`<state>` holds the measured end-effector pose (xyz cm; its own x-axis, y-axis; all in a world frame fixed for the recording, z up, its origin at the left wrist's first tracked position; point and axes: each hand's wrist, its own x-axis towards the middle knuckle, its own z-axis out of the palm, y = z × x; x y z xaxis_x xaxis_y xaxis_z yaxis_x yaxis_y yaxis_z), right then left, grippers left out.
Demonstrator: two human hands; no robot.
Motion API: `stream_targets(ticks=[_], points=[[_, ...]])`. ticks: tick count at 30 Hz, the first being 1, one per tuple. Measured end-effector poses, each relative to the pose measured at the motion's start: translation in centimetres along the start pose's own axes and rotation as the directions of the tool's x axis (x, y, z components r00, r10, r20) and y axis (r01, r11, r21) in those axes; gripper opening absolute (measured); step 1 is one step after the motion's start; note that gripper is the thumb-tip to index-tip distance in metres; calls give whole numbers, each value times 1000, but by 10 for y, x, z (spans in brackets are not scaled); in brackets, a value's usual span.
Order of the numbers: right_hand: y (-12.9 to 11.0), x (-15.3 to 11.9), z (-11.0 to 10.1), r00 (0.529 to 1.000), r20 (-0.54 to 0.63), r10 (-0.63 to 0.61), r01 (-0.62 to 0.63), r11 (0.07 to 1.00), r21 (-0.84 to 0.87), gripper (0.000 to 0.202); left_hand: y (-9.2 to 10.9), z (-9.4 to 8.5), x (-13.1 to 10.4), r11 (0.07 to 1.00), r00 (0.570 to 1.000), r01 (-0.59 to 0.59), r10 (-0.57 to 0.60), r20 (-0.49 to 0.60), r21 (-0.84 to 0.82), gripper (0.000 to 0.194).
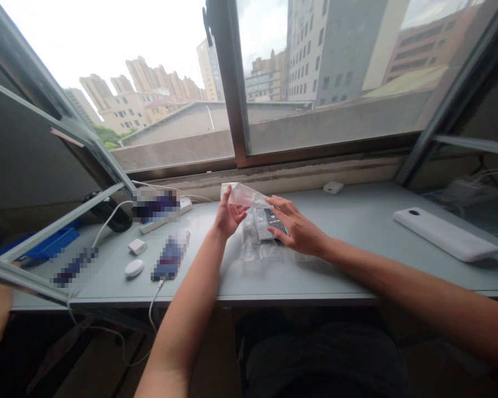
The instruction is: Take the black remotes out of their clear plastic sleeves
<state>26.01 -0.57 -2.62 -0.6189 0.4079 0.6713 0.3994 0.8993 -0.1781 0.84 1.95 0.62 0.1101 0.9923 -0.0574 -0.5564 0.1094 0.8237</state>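
A clear plastic bag (255,243) lies on the grey desk (357,265) in front of the window. My left hand (228,215) pinches the bag's upper open edge and lifts it. My right hand (296,226) rests on the bag, its fingers holding a small dark remote with buttons (274,221) at the bag's mouth. Whether the remote is inside the bag or on top of it I cannot tell.
A white flat device (446,235) lies at the right, a small white box (333,187) near the sill. To the left are a white power strip (166,215), a charger block (137,246), a white earbud case (134,268), a cabled phone (169,260) and a blue item (52,246).
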Motion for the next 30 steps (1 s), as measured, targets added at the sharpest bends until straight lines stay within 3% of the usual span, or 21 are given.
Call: stream_targets(ticks=[4,6,12,15,19,23,26,30], points=[[0,0,1,1000,-5,-14,14,1000,-3,59,-1,4,-7,988,976,33,-64,207,149,56],[2,0,0,1000,-19,-9,9,1000,-1,56,-2,3,-7,981,966,22,-70,251,190,52],[5,1,-3,998,-61,-15,15,1000,9,44,-5,-5,4,986,998,-1,-10,59,168,41],[5,1,-1,999,-43,-8,9,1000,9,43,-4,-5,7,992,999,44,-43,-15,119,44],[5,-1,2,1000,5,-11,10,999,37,47,-6,-4,6,983,996,79,-86,35,166,40],[4,-3,3,1000,17,-1,0,997,78,31,-11,-7,6,962,997,-45,28,69,268,34],[6,-3,2,997,-42,58,-53,992,111,25,-13,-11,9,947,996,-90,91,11,308,34],[11,-2,1,995,-69,79,-66,982,178,44,-12,-13,12,948,986,-112,143,-84,299,32]])
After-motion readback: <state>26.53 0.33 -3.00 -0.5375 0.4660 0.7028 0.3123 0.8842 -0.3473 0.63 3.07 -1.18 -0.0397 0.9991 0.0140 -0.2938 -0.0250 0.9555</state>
